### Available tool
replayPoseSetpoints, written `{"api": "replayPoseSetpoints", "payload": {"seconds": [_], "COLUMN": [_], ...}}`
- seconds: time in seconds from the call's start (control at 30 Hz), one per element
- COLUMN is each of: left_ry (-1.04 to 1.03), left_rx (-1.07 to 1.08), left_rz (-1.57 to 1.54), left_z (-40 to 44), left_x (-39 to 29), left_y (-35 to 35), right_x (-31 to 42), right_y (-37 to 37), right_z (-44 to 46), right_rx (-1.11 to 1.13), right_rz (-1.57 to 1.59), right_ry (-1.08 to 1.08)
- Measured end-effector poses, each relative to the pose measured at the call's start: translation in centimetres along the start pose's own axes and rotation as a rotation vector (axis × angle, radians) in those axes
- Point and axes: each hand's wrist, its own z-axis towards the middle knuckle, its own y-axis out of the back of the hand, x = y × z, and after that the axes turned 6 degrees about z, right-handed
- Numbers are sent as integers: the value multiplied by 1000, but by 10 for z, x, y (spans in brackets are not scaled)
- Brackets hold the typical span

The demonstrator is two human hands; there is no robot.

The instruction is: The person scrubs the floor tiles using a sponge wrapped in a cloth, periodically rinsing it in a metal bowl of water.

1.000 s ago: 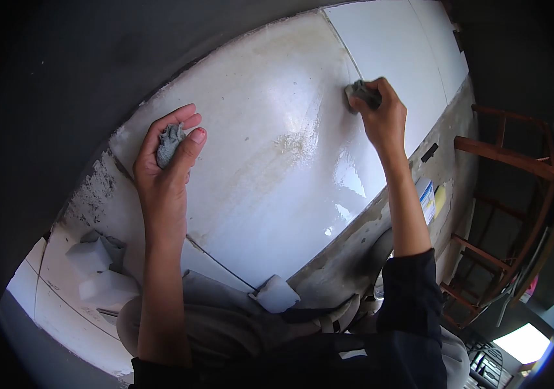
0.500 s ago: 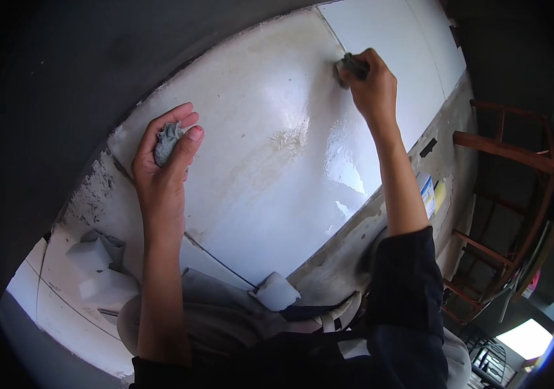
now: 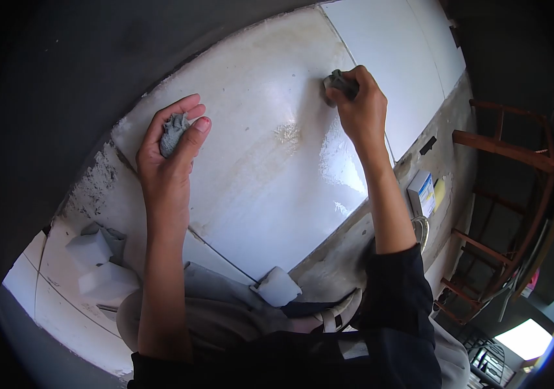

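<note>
My left hand [image 3: 172, 146] is curled around a crumpled grey cloth [image 3: 174, 134], raised over the left part of a large white tile [image 3: 251, 188]. Farther right, my right hand [image 3: 362, 107] grips a dark grey wad [image 3: 340, 84] against the tile's upper right part, close to the joint. Wet, shiny patches and brownish smears mark the tile between and below the hands. What the wad in my right hand is made of cannot be told.
White blocks [image 3: 105, 282] and a grey cloth lie at lower left. A white lump [image 3: 277, 288] sits near my legs. Right of the tile are a blue-and-white box [image 3: 421, 193], a yellow item [image 3: 439, 194], a black piece [image 3: 428, 146] and a wooden frame [image 3: 504, 152].
My right hand has moved left across the tile with the wad, first up and then back down. My left hand has shifted only slightly, still holding the cloth.
</note>
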Motion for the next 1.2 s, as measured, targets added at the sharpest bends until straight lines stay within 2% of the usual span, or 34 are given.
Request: {"api": "replayPoseSetpoints", "payload": {"seconds": [0.07,0.13,0.2,0.3,0.33,0.5,0.6,0.7,0.9,0.97,1.07,1.13,1.2], "left_ry": [12,-10,-26,-49,-47,-38,-19,-38,-68,-65,-74,-77,-81], "left_rx": [-7,-4,-4,-14,-23,-40,-22,-2,14,-12,-10,-19,-11], "left_rz": [14,-9,-19,21,46,56,19,22,16,54,56,73,70], "left_z": [-1,0,-1,1,-1,-3,-4,-3,-4,-3,-2,-3,-4], "left_x": [-3,-3,1,4,5,1,-5,-2,2,4,1,-1,-2], "left_y": [0,-1,-1,-2,-1,1,0,-2,-4,-4,-3,-6,-7], "right_x": [1,11,14,17,17,13,22,22,29,30,34,34,33], "right_y": [-1,6,8,4,3,-9,6,5,-21,-22,-3,5,-2], "right_z": [-8,-51,-100,-96,-84,-48,-107,-150,-73,-64,-109,-161,-167], "right_rx": [-40,104,148,146,96,-19,148,148,-48,-33,105,155,110], "right_rz": [-24,11,7,11,-28,-31,3,50,26,68,29,27,71], "right_ry": [57,40,104,21,96,99,69,63,111,81,47,114,129]}}
